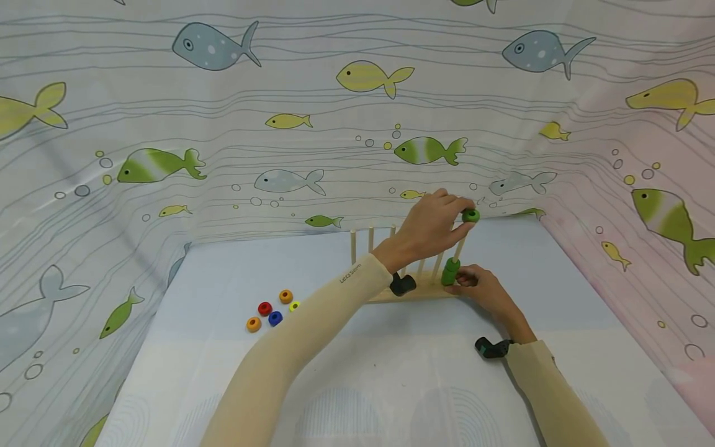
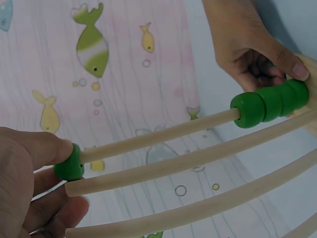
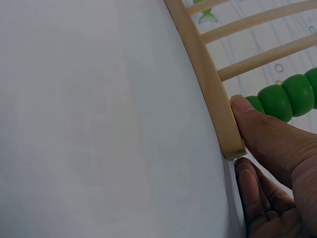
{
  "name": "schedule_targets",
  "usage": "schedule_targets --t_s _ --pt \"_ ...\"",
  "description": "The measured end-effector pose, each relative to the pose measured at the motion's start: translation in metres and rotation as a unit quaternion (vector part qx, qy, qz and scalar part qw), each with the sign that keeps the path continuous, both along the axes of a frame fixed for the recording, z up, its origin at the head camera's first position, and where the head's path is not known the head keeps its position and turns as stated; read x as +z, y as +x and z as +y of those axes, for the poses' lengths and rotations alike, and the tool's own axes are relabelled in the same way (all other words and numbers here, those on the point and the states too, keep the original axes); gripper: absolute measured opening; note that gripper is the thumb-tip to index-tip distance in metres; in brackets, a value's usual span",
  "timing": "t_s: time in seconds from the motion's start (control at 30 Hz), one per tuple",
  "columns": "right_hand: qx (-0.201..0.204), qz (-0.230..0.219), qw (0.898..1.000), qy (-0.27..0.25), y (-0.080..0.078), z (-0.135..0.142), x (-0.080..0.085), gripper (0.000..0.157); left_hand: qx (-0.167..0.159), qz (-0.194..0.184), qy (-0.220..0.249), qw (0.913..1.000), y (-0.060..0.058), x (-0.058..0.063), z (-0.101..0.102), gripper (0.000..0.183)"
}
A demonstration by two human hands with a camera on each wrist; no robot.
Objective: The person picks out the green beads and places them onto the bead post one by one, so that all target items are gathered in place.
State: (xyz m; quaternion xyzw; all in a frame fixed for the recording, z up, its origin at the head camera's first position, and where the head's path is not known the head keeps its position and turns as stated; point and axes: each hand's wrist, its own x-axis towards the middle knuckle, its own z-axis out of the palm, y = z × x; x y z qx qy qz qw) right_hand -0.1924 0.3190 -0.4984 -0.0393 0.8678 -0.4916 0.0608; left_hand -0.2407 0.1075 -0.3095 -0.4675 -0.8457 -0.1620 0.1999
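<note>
My left hand point(image 1: 427, 228) pinches a green bead point(image 1: 471, 215) between thumb and fingers at the top of the rightmost peg. In the left wrist view that bead point(image 2: 71, 163) is at the peg's tip; whether the tip is inside its hole is hard to tell. Several green beads point(image 2: 270, 105) are stacked at the foot of the same peg point(image 2: 163, 135). My right hand point(image 1: 485, 290) holds the right end of the wooden base point(image 3: 210, 89), its thumb on top beside the lowest bead and its fingers at the base's end.
Loose beads lie on the table left of the rack: orange point(image 1: 286, 296), red point(image 1: 265, 308), blue point(image 1: 275, 318) and a yellow one point(image 1: 295, 306) partly behind my left sleeve. Other bare pegs point(image 1: 353, 247) stand along the base. A fish-patterned cloth point(image 1: 335, 143) rises behind the table.
</note>
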Motion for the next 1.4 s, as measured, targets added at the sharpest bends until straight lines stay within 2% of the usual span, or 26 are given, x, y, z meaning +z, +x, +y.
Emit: schedule_targets --t_s 0.23,0.5,0.7,1.2,1.4 --pt "0.002 0.006 1.0 0.002 0.0 0.0 -0.001 0.058 0.007 -0.012 -0.02 0.9997 -0.001 -0.003 0.0 0.035" --pt "0.005 0.008 1.0 -0.001 0.0 0.0 -0.002 0.059 -0.014 -0.016 0.004 0.9998 -0.002 -0.003 -0.007 0.03" --pt "0.005 0.005 1.0 -0.004 0.002 0.0 0.0 0.059 -0.021 -0.011 0.008 0.9997 -0.001 -0.001 -0.018 0.027" --pt "-0.002 0.0 1.0 0.027 0.001 -0.002 0.002 0.062 -0.028 0.02 0.029 0.999 0.0 0.004 -0.054 0.024" --pt "0.002 0.004 1.0 0.027 0.0 -0.001 0.001 0.063 -0.025 0.017 0.063 0.9975 0.0 0.005 -0.073 0.023"
